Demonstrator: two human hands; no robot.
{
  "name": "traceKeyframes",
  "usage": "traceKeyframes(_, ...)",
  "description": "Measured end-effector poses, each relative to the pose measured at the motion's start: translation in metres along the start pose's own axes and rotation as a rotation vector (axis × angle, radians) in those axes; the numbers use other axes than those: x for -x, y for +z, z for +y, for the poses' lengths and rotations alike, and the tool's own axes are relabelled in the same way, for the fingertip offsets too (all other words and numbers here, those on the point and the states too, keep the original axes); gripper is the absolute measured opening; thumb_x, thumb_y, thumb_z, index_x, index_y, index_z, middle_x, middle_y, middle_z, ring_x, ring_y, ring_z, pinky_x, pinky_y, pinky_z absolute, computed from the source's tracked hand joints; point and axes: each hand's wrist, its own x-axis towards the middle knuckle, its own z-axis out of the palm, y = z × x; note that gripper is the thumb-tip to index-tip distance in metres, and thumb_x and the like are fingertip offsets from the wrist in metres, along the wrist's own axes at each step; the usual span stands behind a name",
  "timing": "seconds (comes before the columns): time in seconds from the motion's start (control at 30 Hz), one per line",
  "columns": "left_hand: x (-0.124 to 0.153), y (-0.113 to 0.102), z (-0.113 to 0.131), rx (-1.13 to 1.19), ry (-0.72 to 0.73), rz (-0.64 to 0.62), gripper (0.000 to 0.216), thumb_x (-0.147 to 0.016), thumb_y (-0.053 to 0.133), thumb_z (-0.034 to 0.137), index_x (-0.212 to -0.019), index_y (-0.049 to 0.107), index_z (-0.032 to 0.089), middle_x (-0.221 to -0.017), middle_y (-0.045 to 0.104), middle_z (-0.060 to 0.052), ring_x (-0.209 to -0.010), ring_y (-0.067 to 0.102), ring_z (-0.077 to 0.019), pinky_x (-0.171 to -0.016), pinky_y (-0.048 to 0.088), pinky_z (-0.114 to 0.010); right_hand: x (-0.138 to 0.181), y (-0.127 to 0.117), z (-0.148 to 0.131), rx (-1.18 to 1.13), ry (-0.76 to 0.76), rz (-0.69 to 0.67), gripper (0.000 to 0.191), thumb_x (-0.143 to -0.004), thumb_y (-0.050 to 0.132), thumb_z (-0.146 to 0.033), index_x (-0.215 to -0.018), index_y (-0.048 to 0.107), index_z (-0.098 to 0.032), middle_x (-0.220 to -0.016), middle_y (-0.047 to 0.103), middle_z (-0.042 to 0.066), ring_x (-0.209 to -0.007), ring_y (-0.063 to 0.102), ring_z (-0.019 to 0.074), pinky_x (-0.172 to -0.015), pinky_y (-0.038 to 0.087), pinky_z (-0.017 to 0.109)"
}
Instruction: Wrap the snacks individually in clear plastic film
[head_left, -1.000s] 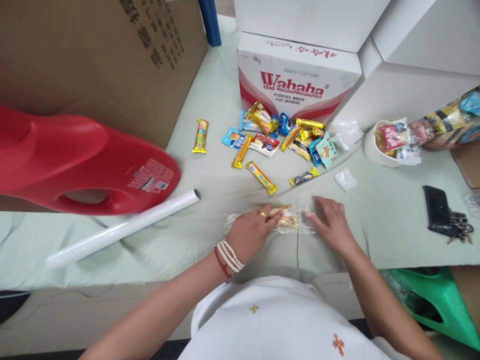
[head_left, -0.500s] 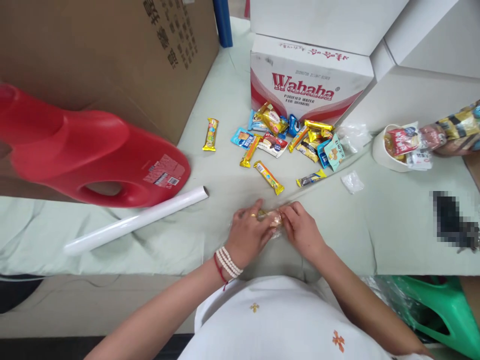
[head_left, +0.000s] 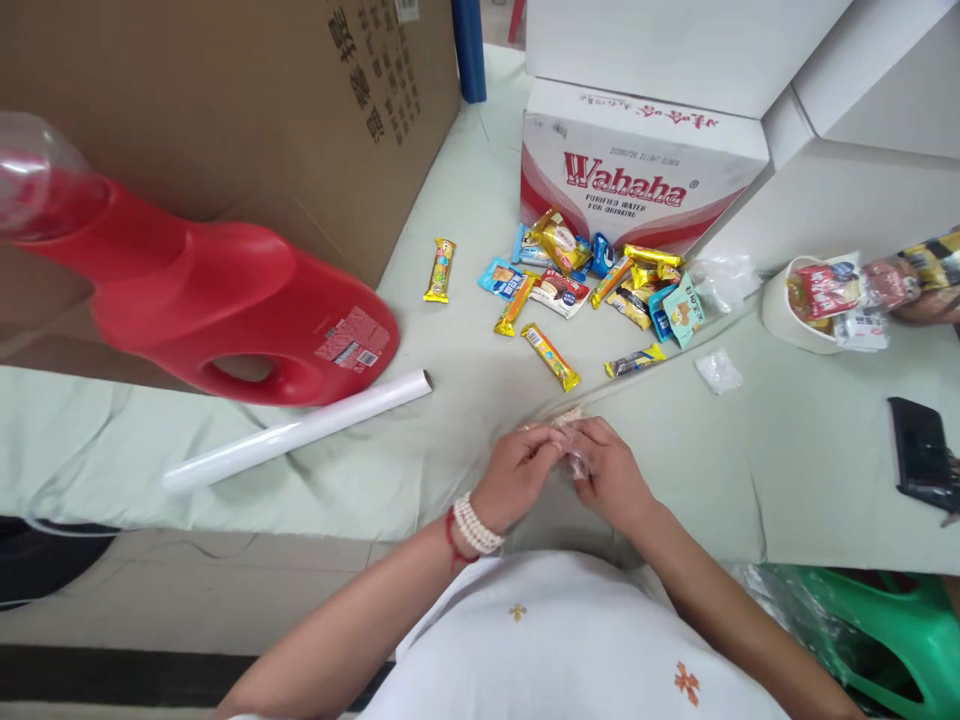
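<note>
A small, crinkled clear plastic bag (head_left: 576,464) is between my two hands, just above the near part of the table. My left hand (head_left: 516,472), with white beads at the wrist, pinches its left side. On the other side, the fingers of my right hand (head_left: 616,478) are closed on the same plastic. What is inside the bag is mostly hidden by my fingers. Beyond my hands lie a yellow wrapped snack bar (head_left: 550,357) and a dark-and-yellow one (head_left: 635,361). Behind these is a loose pile of wrapped snacks (head_left: 561,290). A crumpled clear packet (head_left: 718,371) rests to the right.
A red detergent bottle (head_left: 300,300) lies on its side at left, beside a white tube (head_left: 300,434). Cardboard (head_left: 225,110) and a Wahaha box (head_left: 637,170) stand behind. At right are a paper cup of snacks (head_left: 796,318), a black phone (head_left: 921,450) and a green stool (head_left: 892,630).
My left hand's fingers, spread over the plastic before, have drawn together into a pinch beside my right hand. The view has shifted slightly left; the snacks on the table lie as before.
</note>
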Motion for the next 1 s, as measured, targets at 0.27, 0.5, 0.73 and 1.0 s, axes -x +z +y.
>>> traceKeyframes(0.27, -0.021, 0.029, -0.012, -0.874, 0.451, 0.103, 0.028, -0.088, 0.055, 0.013, -0.11, 0.071, 0.02, -0.121, 0.07, -0.013, -0.124, 0.057, -0.0314, -0.106, 0.041, -0.051, 0.018, -0.023, 0.014, -0.784, 0.408, -0.101, 0.065, -0.094, 0.061, -0.028, -0.156, 0.042, -0.029, -0.144, 0.063, 0.008, -0.13, 0.062, 0.0233, -0.105, 0.053, 0.039)
traceKeyframes(0.5, -0.024, 0.02, -0.01, -0.988, 0.523, -0.13, 0.054, -0.087, 0.062, 0.033, -0.138, 0.055, 0.016, -0.148, 0.056, -0.02, -0.141, 0.047, -0.0376, -0.12, 0.017, -0.07, 0.016, -0.057, 0.018, -0.717, 0.727, 0.309, 0.04, -0.089, 0.07, -0.051, -0.119, 0.07, -0.024, -0.126, 0.071, 0.009, -0.073, 0.072, 0.0171, -0.057, 0.061, 0.03)
traceKeyframes(0.73, -0.046, 0.028, -0.018, -0.883, 0.473, 0.055, 0.026, -0.099, 0.052, 0.022, -0.122, 0.065, 0.02, -0.125, 0.071, -0.016, -0.114, 0.065, -0.0303, -0.111, 0.032, -0.063, 0.038, -0.064, 0.036, -0.68, 0.705, 0.28, 0.036, -0.087, 0.073, -0.054, -0.1, 0.075, -0.02, -0.092, 0.075, 0.007, -0.069, 0.065, 0.0158, -0.06, 0.058, 0.029)
traceKeyframes(1.0, -0.052, 0.076, 0.017, 0.028, 0.196, 0.014, 0.031, -0.098, 0.056, 0.046, -0.097, 0.072, 0.02, -0.114, 0.061, -0.011, -0.113, 0.06, -0.0253, -0.101, 0.051, -0.042, 0.047, -0.051, 0.015, -0.922, 0.541, 0.371, 0.04, -0.088, 0.077, -0.043, -0.124, 0.069, -0.03, -0.124, 0.07, 0.004, -0.111, 0.065, 0.022, -0.097, 0.053, 0.035)
